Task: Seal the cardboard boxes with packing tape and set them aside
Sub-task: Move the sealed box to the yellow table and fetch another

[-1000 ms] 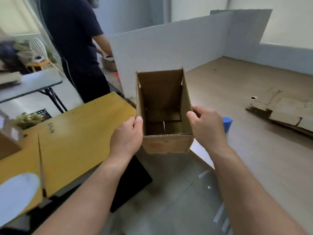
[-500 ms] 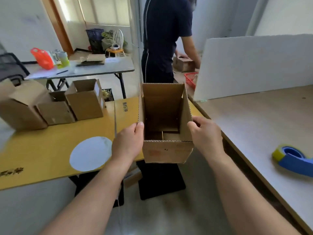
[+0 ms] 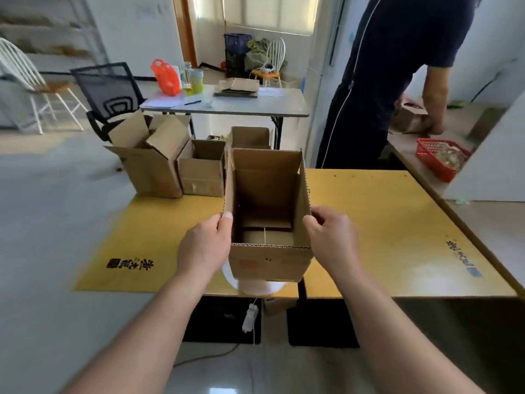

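While both hands hold it by its side walls, the open cardboard box [image 3: 270, 258] sits in the middle of the view, over the near edge of the yellow table [image 3: 383, 223]. Whether its base touches the table cannot be told. The left hand [image 3: 204, 245] has a closed grip on the box's left wall, thumb hooked over the top edge and the other fingers hidden on the outside. The right hand [image 3: 332, 243] has the same closed grip on the right wall, thumb at the rim and fingers curled round the outer side. The top flaps stand up, and inside, the bottom flaps meet along a seam. A white round disc [image 3: 255, 288] on the table shows just below the box.

At the far left corner of the table stand three more open boxes: a large box [image 3: 147, 169] with loose flaps, a small box [image 3: 201, 172] just beside it, and a third box [image 3: 250, 136] behind the held one. Beyond them are a black mesh chair [image 3: 110, 89] and a grey table [image 3: 227, 108] with an orange bag [image 3: 164, 78] on it. To the right, a person in dark clothes [image 3: 383, 81] leans over another table, near a red basket [image 3: 437, 160].
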`<state>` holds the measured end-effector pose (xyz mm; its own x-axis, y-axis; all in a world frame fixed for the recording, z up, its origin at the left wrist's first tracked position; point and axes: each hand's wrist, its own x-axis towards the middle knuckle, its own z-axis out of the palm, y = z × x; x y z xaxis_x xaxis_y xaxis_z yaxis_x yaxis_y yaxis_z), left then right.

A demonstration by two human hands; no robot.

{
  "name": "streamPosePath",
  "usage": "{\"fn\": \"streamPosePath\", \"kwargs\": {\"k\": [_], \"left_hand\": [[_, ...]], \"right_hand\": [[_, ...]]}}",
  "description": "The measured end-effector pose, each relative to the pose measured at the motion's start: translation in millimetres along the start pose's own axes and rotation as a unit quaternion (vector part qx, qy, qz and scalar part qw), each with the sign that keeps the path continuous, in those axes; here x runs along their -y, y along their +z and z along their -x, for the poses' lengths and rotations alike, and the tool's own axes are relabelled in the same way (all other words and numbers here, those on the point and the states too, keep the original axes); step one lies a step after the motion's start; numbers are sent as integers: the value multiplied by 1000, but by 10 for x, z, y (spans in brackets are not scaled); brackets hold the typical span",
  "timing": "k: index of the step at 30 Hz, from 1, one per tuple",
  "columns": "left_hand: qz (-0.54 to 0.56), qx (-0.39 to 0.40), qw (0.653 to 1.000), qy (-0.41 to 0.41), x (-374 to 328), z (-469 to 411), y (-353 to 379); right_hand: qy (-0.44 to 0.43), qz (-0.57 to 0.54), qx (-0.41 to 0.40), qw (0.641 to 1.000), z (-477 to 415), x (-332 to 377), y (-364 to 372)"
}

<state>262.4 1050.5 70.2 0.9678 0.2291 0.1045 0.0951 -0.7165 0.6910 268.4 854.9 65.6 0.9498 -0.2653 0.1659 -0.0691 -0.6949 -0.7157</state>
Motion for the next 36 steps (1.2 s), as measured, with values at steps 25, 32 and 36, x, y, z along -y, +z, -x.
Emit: {"fn": "streamPosePath", "kwargs": {"k": [25, 32, 36], "left_hand": [[-41, -109, 981, -152, 2075, -1531, -1294], [-38, -36, 993, -110, 2554, -2123, -1737], [-9, 40, 994, -105, 2673, -2434, -1822]], "right_hand": [[-108, -39, 185, 976, -545, 1777, 2338], [-35, -9, 127, 991, -417, 2366, 2860], [11, 20, 103, 994, -464, 2586, 3020]]}}
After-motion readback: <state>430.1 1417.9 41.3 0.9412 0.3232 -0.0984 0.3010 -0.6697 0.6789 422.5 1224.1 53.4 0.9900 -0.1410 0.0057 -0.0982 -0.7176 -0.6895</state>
